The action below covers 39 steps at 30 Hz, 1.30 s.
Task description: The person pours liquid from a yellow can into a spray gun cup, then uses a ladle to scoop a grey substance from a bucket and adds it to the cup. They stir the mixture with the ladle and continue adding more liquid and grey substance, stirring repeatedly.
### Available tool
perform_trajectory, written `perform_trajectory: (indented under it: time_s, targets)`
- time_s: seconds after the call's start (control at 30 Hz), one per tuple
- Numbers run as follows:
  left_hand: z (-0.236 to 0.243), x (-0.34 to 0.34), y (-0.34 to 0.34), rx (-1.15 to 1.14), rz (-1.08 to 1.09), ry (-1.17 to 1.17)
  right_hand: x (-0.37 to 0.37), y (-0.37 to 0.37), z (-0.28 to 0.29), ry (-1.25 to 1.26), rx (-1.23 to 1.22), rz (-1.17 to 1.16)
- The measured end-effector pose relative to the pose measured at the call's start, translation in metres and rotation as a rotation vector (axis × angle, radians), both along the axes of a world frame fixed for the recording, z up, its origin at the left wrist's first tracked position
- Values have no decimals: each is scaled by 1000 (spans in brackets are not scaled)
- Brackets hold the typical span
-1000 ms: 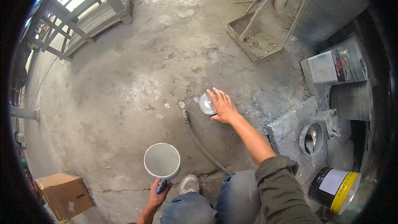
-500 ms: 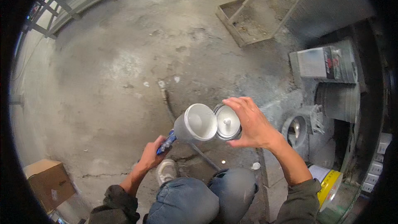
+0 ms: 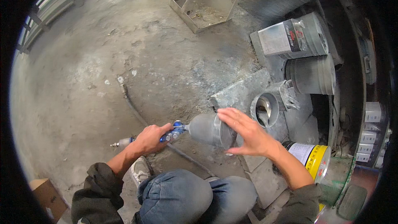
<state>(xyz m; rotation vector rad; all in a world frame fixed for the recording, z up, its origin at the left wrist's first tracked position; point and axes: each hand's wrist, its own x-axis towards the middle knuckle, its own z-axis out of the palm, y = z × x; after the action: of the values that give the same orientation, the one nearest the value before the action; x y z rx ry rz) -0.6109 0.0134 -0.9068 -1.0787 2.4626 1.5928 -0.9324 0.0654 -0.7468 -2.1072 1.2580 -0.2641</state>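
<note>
At far left, the brown cardboard box [image 3: 49,199] sits lower in my view than 0.5 s ago. My left hand [image 3: 152,138] stays wrapped around the blue-and-silver metal spray gun [image 3: 177,129], whose silver end fitting now shows to the left. Next, the gun's grey, round-walled cup [image 3: 203,130] has tipped sideways, hiding its white inside. At its mouth, my right hand [image 3: 251,135] curves around the round grey lid [image 3: 227,135], earlier beside the cup; whether it is seated, I cannot tell. My 2 hands remain apart. Farther right, the yellow-banded black bucket [image 3: 317,160] appears higher.
</note>
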Motion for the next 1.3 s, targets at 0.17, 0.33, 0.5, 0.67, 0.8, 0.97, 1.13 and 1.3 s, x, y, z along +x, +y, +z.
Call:
perform_trajectory:
  time_s: [0.17,0.33,0.5,0.67,0.8,0.97,1.13,1.3]
  targets:
    - [-13,-12,-10,-21,-285,125,-13,38,7,150,-229,353]
    - [-7,-25,1,35,-332,69,-23,50,14,174,-190,221]
    - [-18,-59,46,-77,32,-43,-33,43,-8,140,23,-429]
    - [-26,-65,64,-108,270,-74,-38,36,-31,20,0,-515]
    - [-11,-92,52,-150,480,6,-9,36,-70,-604,427,-975]
    - [33,-139,33,-192,460,270,62,2,-129,-1174,669,-994]
    - [57,-113,11,-448,52,455,30,-12,-100,-1214,381,-1204]
    - [-107,19,-47,-677,717,-68,-60,30,-62,-1386,173,-1319]
